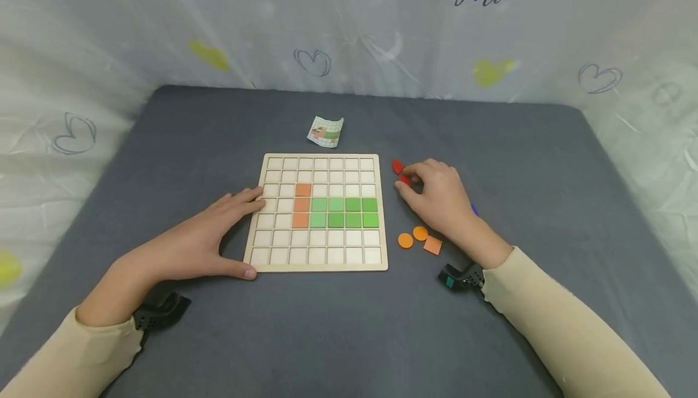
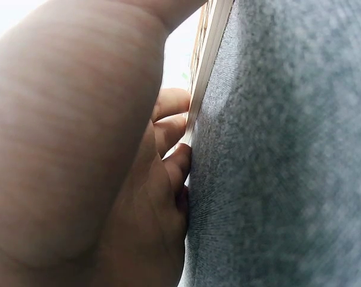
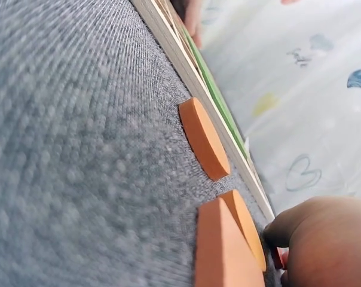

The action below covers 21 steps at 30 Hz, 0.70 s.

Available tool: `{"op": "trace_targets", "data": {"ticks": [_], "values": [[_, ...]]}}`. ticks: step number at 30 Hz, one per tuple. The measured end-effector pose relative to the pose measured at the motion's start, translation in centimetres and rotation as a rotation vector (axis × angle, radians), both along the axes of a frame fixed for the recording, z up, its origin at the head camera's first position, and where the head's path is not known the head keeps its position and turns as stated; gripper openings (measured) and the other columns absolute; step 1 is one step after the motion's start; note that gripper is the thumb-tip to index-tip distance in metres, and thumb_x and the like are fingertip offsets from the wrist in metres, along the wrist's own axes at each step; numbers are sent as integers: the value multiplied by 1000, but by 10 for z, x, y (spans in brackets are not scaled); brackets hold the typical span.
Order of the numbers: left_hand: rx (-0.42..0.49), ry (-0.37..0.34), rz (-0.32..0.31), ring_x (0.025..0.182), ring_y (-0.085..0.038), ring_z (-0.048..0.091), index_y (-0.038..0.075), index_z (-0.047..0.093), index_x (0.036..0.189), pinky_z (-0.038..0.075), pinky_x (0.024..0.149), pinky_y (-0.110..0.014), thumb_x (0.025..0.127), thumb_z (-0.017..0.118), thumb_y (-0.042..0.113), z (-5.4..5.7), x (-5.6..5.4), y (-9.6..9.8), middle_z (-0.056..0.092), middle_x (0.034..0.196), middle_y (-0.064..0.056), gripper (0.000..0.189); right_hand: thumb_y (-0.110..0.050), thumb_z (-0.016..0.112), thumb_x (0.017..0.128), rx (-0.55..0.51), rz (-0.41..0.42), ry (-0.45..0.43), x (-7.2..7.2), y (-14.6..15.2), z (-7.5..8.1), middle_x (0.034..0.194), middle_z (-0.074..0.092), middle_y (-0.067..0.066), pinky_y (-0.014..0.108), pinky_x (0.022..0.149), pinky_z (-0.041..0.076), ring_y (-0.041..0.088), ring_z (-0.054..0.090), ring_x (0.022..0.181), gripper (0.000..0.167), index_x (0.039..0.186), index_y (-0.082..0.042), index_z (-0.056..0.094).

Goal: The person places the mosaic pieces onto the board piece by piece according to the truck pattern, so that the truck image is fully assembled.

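The left hand (image 1: 202,242), fingers spread, touches a pale wooden grid board (image 1: 318,238); the right hand (image 1: 443,197), fingers curled, pinches a small flat red piece (image 1: 404,179).

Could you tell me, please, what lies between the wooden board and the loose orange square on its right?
Two orange discs lie on the grey cloth between the wooden board and the loose square, as the head view shows.

Dark-grey cloth (image 1: 322,331) is leaving passage on the near side of the pale wooden gridded board (image 1: 335,238). The left hand (image 1: 199,243) is blocking its left; the right hand (image 1: 438,195), flat red pieces (image 1: 397,166), orange discs (image 1: 405,240) and an orange square (image 1: 433,245) are obstructing its right.
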<state>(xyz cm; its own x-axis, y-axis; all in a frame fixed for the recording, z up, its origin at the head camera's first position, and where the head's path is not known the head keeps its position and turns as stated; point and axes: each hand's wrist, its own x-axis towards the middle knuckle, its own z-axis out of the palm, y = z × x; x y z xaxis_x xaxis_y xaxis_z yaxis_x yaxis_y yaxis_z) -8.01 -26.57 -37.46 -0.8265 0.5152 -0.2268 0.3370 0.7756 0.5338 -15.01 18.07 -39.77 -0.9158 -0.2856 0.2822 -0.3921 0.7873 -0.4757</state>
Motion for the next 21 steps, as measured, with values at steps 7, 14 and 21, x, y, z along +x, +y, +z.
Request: {"op": "trace_targets", "data": {"ticks": [7, 14, 21], "values": [[-2, -6, 3, 167, -43, 4, 32, 25, 175, 20, 127, -72, 75, 84, 81, 1, 0, 0, 7, 182, 9, 126, -18, 73, 100, 3, 30, 12, -2, 1, -5, 104, 70, 9, 45, 82, 40, 27, 61, 92, 24, 120, -6, 82], [-15, -11, 0, 167, -43, 4, 32, 24, 175, 19, 128, -72, 74, 82, 84, 3, 1, 1, 6, 183, 7, 128, -12, 69, 95, -33, 47, -17, -1, 3, -4, 114, 72, 11, 51, 90, 42, 30, 61, 100, 30, 121, -6, 82], [-14, -6, 1, 167, -44, 4, 31, 25, 175, 19, 128, -71, 74, 83, 84, 3, 2, 0, 7, 182, 7, 128, -11, 70, 94, -56, 69, -1, -2, 2, -5, 115, 73, 10, 52, 93, 42, 30, 62, 102, 28, 119, -6, 82]]}}
